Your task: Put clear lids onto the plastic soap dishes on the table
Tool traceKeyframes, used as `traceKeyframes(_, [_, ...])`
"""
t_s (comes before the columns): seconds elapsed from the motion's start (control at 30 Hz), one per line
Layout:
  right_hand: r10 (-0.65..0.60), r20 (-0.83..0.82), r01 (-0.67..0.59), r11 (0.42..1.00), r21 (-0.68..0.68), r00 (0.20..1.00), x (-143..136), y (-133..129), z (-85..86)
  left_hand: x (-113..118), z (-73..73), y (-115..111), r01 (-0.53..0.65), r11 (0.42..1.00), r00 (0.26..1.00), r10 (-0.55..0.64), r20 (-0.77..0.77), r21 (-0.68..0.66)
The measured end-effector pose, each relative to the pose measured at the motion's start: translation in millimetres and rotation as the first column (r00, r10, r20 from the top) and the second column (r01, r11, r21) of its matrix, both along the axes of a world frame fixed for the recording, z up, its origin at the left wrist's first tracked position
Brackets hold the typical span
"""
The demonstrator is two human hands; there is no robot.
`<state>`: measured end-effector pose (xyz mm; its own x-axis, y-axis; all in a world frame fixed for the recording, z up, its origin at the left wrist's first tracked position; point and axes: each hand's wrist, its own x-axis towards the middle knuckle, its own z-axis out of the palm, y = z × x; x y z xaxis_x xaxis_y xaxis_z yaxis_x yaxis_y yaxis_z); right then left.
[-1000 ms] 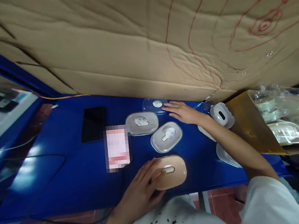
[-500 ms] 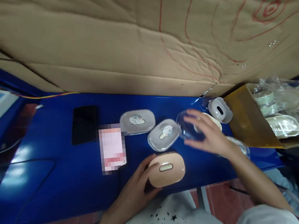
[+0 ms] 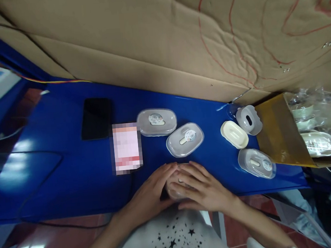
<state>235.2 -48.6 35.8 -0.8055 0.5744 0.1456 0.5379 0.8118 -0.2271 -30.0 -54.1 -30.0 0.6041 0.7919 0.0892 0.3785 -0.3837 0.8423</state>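
Note:
Both hands rest on a small beige oval box [image 3: 174,187] at the near edge of the blue table [image 3: 71,174]. My left hand [image 3: 151,192] grips its left side. My right hand [image 3: 201,186] lies over its top, and a clear lid seems pressed under the fingers, mostly hidden. Two closed oval boxes with clear lids and stickers, one [image 3: 156,121] farther back and one [image 3: 184,139] just beyond my hands, lie on the table.
A cream oval lid [image 3: 234,134], a grey upright box [image 3: 249,119] and another clear-lidded box [image 3: 256,163] lie to the right. A cardboard carton [image 3: 282,137] holding bagged boxes stands at far right. A black phone [image 3: 95,112] and a blurred card [image 3: 126,147] lie left. A cardboard sheet [image 3: 157,36] walls the back.
My right hand picked up a clear lid from the back of the table, carried it toward me and now presses down on the beige box. The left hand stayed on the box.

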Motion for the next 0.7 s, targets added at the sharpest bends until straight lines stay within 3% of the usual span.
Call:
traceKeyframes(0.3, [0.015,-0.066,-0.015,1.000,0.000,0.998,5,0,-13.5,2,13.3,4,0.006,0.999,1.000,-0.006,0.017,-0.032])
traceKeyframes(0.37, [-0.092,-0.134,0.085,0.995,-0.060,0.987,17,7,-12.4,1,14.6,3,-0.001,1.000,1.000,0.001,-0.005,0.004])
traceKeyframes(0.43, [-0.385,-0.172,0.371,0.922,-0.108,0.907,34,17,-13.6,-2,13.5,0,-0.028,0.996,0.998,0.032,-0.057,0.081])
traceKeyframes(0.5, [-0.662,-0.142,0.659,0.749,-0.072,0.736,51,27,-19.6,-6,11.1,-2,-0.067,0.985,0.991,0.084,-0.104,0.160])
traceKeyframes(0.57, [-0.789,-0.107,0.795,0.606,0.028,0.605,64,34,-28.5,-10,9.1,-3,-0.115,0.971,0.982,0.142,-0.122,0.208])
traceKeyframes(0.63, [-0.811,-0.083,0.815,0.572,0.092,0.579,68,34,-34.4,-10,8.6,-2,-0.155,0.962,0.974,0.187,-0.126,0.226])
traceKeyframes(0.7, [-0.795,-0.057,0.796,0.601,0.071,0.604,65,25,-33.0,-7,9.7,0,-0.181,0.955,0.969,0.215,-0.124,0.237])
